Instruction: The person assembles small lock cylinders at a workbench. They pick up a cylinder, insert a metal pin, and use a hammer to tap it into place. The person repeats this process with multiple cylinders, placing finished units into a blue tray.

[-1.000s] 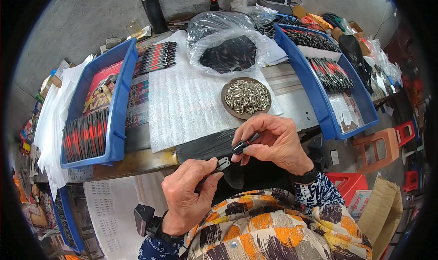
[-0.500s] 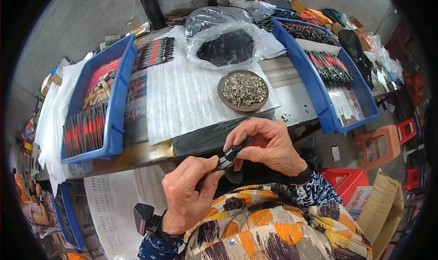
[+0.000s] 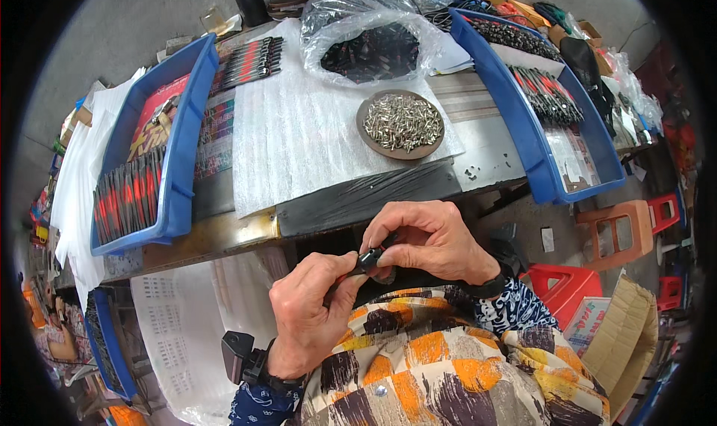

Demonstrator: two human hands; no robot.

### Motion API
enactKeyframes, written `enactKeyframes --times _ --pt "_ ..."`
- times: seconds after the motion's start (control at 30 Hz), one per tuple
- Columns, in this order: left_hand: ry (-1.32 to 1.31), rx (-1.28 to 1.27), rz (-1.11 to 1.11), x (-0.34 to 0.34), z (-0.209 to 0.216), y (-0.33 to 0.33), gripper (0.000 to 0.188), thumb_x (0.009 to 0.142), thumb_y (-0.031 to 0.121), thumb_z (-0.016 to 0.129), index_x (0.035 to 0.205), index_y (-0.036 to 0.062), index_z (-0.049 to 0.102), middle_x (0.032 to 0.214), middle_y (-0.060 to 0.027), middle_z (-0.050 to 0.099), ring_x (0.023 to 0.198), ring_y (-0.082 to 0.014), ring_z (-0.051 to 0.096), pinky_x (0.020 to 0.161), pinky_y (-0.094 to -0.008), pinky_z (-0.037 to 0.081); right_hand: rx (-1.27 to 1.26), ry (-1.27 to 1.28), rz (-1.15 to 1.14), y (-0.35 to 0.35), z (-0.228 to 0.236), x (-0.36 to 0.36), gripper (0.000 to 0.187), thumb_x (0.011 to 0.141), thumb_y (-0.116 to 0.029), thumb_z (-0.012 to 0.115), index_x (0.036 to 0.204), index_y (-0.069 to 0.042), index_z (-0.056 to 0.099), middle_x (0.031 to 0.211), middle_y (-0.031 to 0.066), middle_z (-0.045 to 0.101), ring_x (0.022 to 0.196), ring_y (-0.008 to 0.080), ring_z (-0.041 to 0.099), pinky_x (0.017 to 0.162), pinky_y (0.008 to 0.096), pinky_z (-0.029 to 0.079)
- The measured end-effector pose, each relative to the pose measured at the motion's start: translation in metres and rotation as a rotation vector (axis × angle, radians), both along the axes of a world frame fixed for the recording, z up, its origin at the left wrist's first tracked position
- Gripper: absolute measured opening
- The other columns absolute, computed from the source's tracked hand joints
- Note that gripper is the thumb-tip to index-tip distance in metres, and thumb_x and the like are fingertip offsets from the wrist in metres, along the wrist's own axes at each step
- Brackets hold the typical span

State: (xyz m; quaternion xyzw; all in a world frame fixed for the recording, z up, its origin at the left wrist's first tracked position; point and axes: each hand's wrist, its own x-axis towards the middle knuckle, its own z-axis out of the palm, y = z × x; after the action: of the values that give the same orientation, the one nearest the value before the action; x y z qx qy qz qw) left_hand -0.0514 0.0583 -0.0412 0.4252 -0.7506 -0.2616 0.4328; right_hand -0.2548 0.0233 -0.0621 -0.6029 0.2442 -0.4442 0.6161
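Note:
My left hand (image 3: 310, 299) and my right hand (image 3: 431, 239) meet in front of my lap, near the table's front edge. Between their fingertips is a small glossy black part (image 3: 368, 260); the fingers cover much of it, and I cannot make out its exact kind. Left thumb and forefinger pinch its near-left end, while the right thumb and fingers grip the other end. On the table beyond, a round brown dish (image 3: 399, 156) holds a heap of small silvery metal pieces (image 3: 403, 120).
White foam sheet (image 3: 272, 138) lies under the dish. Behind stands a clear plastic bag (image 3: 358, 8) of black and red parts. Blue trays flank it, left (image 3: 190, 127) and right (image 3: 515, 127), holding black-and-red slim pieces. A red stool (image 3: 560, 288) and cardboard box (image 3: 624, 344) stand at right.
My hands have stayed together on the black part. The silvery section showing between the fingers earlier is now hidden. The view has tilted slightly, so the table appears higher.

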Motion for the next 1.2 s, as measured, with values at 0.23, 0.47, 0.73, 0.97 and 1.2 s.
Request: enactKeyframes --times 0.23,0.47,0.73,0.97,1.2 --pt "-0.054 0.055 0.016 0.003 -0.008 0.012 0.022 0.073 -0.001 0.078 0.092 0.0026 0.067 0.076 -0.0076 0.064 0.059 -0.0180 0.060 0.050 -0.0275 0.047 -0.380 0.371 -0.066 0.008 0.001 -0.007 0.023 0.083 -0.006 0.073 0.104 0.001 0.065 0.086 0.0097 0.065 0.074 0.0174 0.067 0.062 0.0266 0.053" --pt "-0.056 0.017 0.000 0.001 -0.023 0.021 0.025 0.071 -0.002 0.077 0.094 0.0035 0.067 0.078 -0.0081 0.065 0.062 -0.0233 0.062 0.055 -0.0312 0.050 -0.397 0.391 -0.076 0.021 -0.010 -0.008 0.025 0.080 -0.007 0.075 0.102 0.000 0.065 0.087 0.0119 0.068 0.071 0.0233 0.067 0.059 0.0304 0.053" --pt "-0.074 0.018 -0.029 0.002 -0.037 0.025 0.025 0.071 -0.004 0.076 0.093 0.0017 0.067 0.079 -0.0091 0.065 0.064 -0.0246 0.063 0.057 -0.0322 0.051 -0.470 0.389 -0.135 0.029 -0.032 -0.007 0.021 0.079 -0.008 0.077 0.097 0.001 0.068 0.079 0.0125 0.070 0.066 0.0251 0.069 0.058 0.0293 0.053" --pt "-0.080 0.049 -0.078 0.003 -0.042 0.027 0.025 0.070 -0.004 0.075 0.093 0.0013 0.066 0.079 -0.0095 0.065 0.064 -0.0253 0.063 0.059 -0.0327 0.051 -0.384 0.378 -0.063 0.032 -0.038 -0.009 0.019 0.082 -0.009 0.073 0.097 0.000 0.066 0.083 0.0129 0.069 0.070 0.0284 0.068 0.059 0.0316 0.054" --pt "-0.069 0.047 -0.085 0.000 -0.044 0.024 0.025 0.069 -0.005 0.076 0.092 0.0003 0.068 0.077 -0.0099 0.066 0.060 -0.0207 0.062 0.054 -0.0288 0.048 -0.380 0.403 -0.048 0.031 -0.037 -0.013 0.019 0.081 -0.008 0.074 0.097 -0.001 0.066 0.082 0.0131 0.068 0.071 0.0292 0.068 0.060 0.0329 0.053"
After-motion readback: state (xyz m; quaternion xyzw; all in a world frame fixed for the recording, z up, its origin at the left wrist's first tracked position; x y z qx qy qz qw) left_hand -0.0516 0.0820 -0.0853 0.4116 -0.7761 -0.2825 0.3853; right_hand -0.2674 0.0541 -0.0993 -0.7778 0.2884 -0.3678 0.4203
